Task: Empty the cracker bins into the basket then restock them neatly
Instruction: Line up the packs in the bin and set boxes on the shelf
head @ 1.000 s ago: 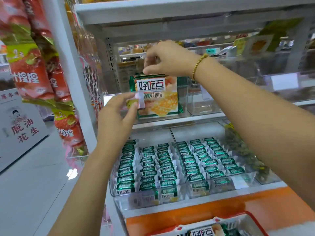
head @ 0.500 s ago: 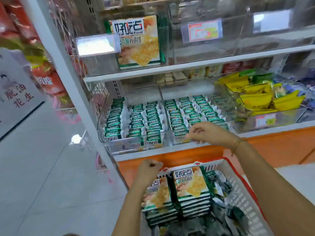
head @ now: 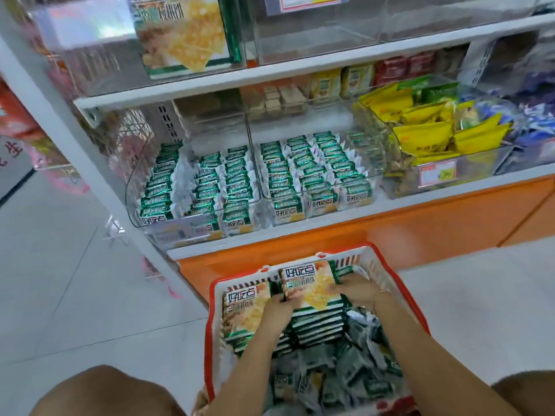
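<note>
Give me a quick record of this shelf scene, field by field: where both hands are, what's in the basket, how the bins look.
Left hand: grips the left edge of the right stack of cracker boxes
Right hand: grips that stack's right edge
Basket: holds the right stack, a left stack beside it, and loose packs nearer the person
Lower bins: two, small green packs in neat rows
Upper bin: one upright box
</note>
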`<state>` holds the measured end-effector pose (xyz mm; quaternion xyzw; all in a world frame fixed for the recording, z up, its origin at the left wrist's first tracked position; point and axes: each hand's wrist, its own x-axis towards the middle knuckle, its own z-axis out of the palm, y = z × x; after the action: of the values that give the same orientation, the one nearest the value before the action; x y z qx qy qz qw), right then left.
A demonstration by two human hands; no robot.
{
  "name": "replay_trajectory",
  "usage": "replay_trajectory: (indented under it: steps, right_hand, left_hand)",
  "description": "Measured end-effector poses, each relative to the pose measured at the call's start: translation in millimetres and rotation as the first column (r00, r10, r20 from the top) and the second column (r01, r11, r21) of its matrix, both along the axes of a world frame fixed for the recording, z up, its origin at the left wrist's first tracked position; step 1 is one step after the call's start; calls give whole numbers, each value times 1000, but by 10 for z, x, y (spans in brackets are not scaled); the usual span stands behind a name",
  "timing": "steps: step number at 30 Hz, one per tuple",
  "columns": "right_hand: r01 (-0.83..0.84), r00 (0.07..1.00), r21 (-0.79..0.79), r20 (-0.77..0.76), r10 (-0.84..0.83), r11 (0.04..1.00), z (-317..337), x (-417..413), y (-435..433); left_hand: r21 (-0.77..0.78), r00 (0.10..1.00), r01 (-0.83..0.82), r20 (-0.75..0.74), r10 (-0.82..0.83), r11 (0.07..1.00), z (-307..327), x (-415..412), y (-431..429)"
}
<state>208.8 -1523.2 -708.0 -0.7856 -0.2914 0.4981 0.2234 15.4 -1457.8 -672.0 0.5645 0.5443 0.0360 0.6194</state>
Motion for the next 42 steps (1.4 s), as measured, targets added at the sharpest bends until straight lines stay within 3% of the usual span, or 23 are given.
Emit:
replay_trajectory:
  steps: [2,7,10,18,25,34,38,42]
  right_hand:
    - [61,997,42,-50,-59,997,5,113,-10]
    - [258,877,130,-448,-175,957,222,524,-238]
    - [323,838,170,-508,-198,931,404,730,-413]
    - [393,819,122,-497,-286,912,306,661,-451]
    - [325,893,128,-368,-259,937,86,288,-191]
    - [208,978,183,-70,-198,961,-141,-124,-7]
    - [199,970,99,-165,-181,975,-149,-25,24]
    - [304,900,20,-334,-280,953,-103,134,-50]
  left_hand:
    - [51,1000,13,23,-14,999,59,89,-4]
    - [149,986,81,134,-101,985,162,280,-21]
    - [112,975,105,185,-124,988,173,327,-76]
    - [127,992,-62,-101,75,990,-239,72,-94]
    - [-90,960,-270,-98,261,959,-368,161,78]
    - [-241,971,-239,-40,237,940,-447,190,173]
    - [-279,969,-233,12,246,932,-360,173,218]
    - [-439,969,-187,67,239,879,-305,99,281]
